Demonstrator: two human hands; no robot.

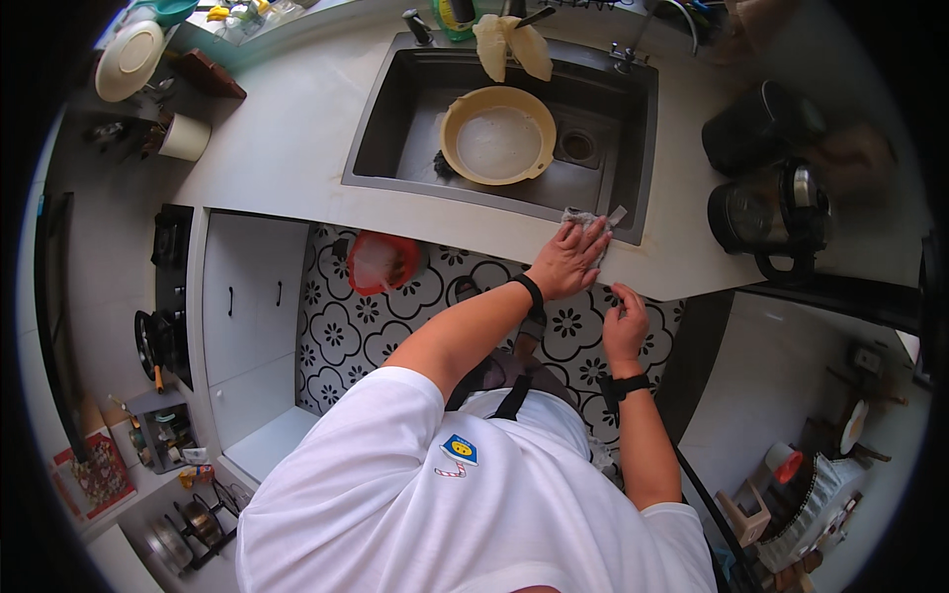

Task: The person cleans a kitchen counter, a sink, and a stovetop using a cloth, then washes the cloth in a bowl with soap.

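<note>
My left hand (571, 259) lies palm down over a grey cloth (580, 216), holding it against the counter's front edge by the near right corner of the sink (500, 201). A pale strip (617, 216) shows beside the cloth. My right hand (626, 326) hovers just below the counter edge, fingers loosely bent and nothing seen in it. Inside the dark sink stands a yellow basin (550, 132) with cloudy whitish liquid (498, 142). A dark scrubber (442, 164) is partly hidden under its left side; the drain (578, 145) is on its right.
Pale gloves or cloths (511, 46) hang over the sink's back rim by a green bottle (454, 21). A glass jug (775, 215) and a black appliance (756, 126) stand at right. A red bag-lined bin (382, 261) sits on the patterned floor. A stove (172, 296) is at left.
</note>
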